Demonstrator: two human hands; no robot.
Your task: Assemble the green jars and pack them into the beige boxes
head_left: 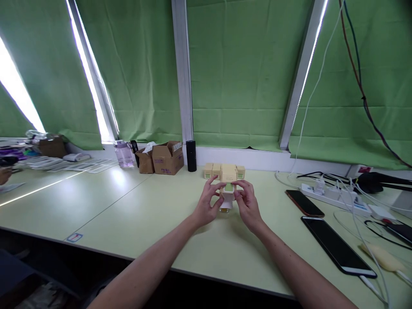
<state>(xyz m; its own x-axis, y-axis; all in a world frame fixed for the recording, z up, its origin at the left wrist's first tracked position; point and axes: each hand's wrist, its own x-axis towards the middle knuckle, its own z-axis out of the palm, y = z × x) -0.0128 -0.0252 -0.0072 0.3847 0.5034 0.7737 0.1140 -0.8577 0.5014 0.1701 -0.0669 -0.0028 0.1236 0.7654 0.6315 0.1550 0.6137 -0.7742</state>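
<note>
My left hand (pixel 207 202) and my right hand (pixel 249 206) meet above the table in front of me. Between their fingertips they grip a small pale box (pixel 228 187) with a green window from both sides. A white flap or sheet (pixel 228 201) hangs at its near side. Just below that shows a small clear and yellowish item (pixel 224 210), too small to name. Behind my hands stand several similar cream-coloured boxes (pixel 208 171), some with green windows.
A black cylinder (pixel 191 156), open cardboard boxes (pixel 168 159) and a lilac water bottle (pixel 124 154) line the back. To the right lie a phone (pixel 304 203), a larger phone or tablet (pixel 337 245), and a power strip (pixel 334 198) with cables. Another person's hand (pixel 4 175) shows far left.
</note>
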